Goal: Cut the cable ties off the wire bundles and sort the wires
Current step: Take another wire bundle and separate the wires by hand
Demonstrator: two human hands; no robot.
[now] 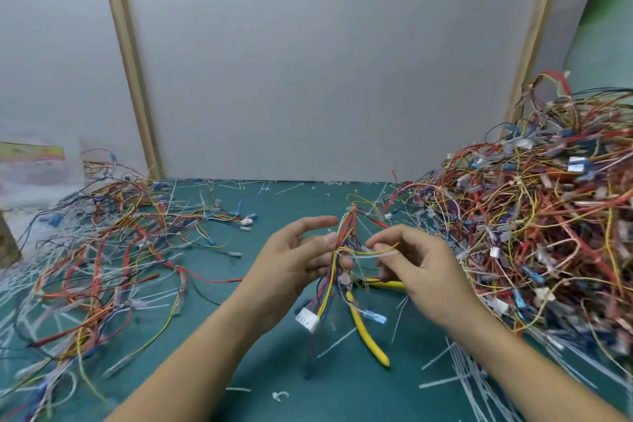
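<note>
Reading nothing: bag (32, 161) label far left too blurred. Pinching one wire bundle (342, 247) mid-length with left hand (294, 260), above desk (274, 373) centre. Holding one yellow wire (380, 250) sideways off it with right hand (424, 274), fingers (385, 238) pinched narrow. Seeing one pair of yellow cutters (368, 332) lying on desk beneath, and two loose piles flanking: left pile (102, 250), right pile (548, 223).

Our green mat (267, 363), yellow-handled cutters (368, 332) lying mid-mat, loose wires (102, 250) sprawled on our left, tall wire heap (548, 216) right, cut ties (469, 384) scattered
</note>
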